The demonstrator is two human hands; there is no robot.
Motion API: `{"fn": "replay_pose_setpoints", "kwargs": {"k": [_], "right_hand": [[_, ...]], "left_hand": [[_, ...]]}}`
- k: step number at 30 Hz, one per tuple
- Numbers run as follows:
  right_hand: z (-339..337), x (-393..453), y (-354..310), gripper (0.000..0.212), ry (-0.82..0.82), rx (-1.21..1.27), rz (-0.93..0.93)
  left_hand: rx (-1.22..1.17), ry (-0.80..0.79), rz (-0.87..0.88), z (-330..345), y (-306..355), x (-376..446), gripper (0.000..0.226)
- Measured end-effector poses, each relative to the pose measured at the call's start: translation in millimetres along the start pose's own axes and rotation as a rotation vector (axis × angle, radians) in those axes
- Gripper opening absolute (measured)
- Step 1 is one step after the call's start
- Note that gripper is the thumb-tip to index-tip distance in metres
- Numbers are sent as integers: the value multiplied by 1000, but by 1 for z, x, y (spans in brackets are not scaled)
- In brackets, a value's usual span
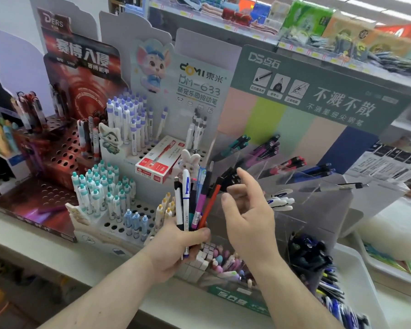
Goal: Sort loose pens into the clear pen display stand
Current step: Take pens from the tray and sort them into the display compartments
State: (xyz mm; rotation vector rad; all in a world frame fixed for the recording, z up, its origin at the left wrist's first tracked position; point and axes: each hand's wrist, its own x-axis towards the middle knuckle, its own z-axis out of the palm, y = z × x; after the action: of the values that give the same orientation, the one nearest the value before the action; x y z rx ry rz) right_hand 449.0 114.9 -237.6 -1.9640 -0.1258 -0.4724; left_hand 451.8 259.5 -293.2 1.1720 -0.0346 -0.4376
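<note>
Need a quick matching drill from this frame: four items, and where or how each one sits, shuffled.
Items:
1. bundle of pens
2. red pen box
3. right hand
4. teal-capped pens

Places or states:
A. lying flat on the white peg stand
B. open, fingers spread, holding nothing
C. standing upright in peg holes
D. gripped upright in the left hand

Pairs: 1-D, 2-A, 3-B, 4-C

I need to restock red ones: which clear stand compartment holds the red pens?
The third compartment from the left, holding the red-and-black pens, between the purple pens and blue pens.
</note>
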Motion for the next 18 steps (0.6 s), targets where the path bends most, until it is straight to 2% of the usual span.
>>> {"fn": "replay_pose_setpoints", "kwargs": {"k": [3, 6, 11, 18], "right_hand": [[-5, -5, 6, 51, 14, -16, 0], [-13, -9, 11, 47, 49, -16, 48], [-43, -1, 21, 36, 323, 247, 252], [-62, -2, 30, 28, 418, 401, 416]], "left_hand": [[95, -22, 9, 12, 0, 1, 31], [108, -53, 19, 25, -3, 2, 19], [9, -45, -9, 30, 2, 6, 6], [-119, -86, 36, 46, 3, 16, 21]]}}
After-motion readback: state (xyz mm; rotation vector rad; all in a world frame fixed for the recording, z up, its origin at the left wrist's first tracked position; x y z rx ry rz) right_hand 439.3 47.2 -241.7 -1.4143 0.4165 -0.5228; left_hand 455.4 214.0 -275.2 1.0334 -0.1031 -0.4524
